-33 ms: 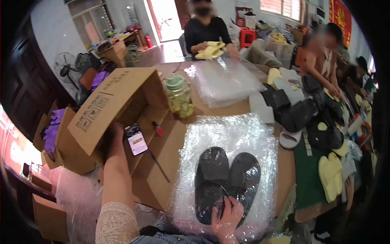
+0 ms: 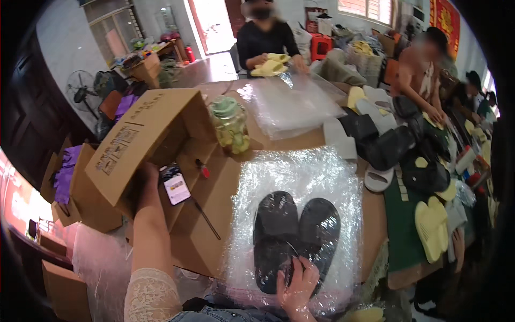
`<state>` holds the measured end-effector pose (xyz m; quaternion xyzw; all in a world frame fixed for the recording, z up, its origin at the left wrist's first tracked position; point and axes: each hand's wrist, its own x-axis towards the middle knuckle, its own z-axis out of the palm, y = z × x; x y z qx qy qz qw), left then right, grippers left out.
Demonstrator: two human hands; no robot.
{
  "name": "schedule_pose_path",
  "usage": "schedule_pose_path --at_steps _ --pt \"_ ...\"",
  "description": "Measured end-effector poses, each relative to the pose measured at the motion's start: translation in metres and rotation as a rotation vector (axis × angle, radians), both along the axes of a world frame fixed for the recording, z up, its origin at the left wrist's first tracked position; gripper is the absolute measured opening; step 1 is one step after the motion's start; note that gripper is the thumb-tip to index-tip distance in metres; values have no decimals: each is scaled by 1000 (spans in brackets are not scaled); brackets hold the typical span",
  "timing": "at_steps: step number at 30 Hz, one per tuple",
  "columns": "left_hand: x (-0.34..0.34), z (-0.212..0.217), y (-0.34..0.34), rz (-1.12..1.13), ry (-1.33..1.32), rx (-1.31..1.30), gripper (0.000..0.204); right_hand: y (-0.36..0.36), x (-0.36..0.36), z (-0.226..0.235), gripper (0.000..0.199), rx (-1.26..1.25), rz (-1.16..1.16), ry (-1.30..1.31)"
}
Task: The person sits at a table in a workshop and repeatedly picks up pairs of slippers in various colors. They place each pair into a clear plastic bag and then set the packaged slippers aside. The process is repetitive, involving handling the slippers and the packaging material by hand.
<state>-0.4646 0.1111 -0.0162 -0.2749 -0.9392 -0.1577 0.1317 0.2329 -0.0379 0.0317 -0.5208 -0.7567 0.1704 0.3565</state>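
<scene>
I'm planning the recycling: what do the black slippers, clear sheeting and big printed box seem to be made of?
Black slippers: probably moulded foam or rubber, matte to satin; smooth straps with soft highlights.
Clear sheeting: likely thin plastic film, glossy; see-through and crinkled, with sharp glints.
Big printed box: looks like cardboard, matte; plain brown, with stiff folded flaps.

Right grip (image 2: 298, 285) half-curled (left arm (image 2: 151, 231) outstretched)

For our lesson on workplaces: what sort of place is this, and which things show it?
Probably a small slipper-packing workshop: black slippers lie on or in clear plastic bags, a co-worker touches yellow slippers, and mixed footwear lies heaped at right.
</scene>
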Motion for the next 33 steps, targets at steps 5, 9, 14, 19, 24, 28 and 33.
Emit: schedule_pose_path --at_steps 5,9,14,19,24,28,33 --pt "11 -3 9 198 95 -30 30 0 -3 3 51 3 -47 -5" --pt "33 -12 49 155 -56 691 28 -4 -5 -2 52 29 -91 -23" --pt "-28 14 -2 278 -34 824 20 -12 -14 -13 52 180 50 120" --pt "378 122 -49 -795 -1033 1185 8 -4 -9 -24 42 286 -178 -68" --pt "510 245 -208 -1426 -1375 1024 3 -6 -12 -22 41 256 -192 -87" --pt "521 283 -275 -2159 -1782 616 10 -8 -16 -20 43 263 -191 -86" --pt "538 286 -296 -2547 -2235 243 27 -7 -12 -25 46 242 -182 -73"
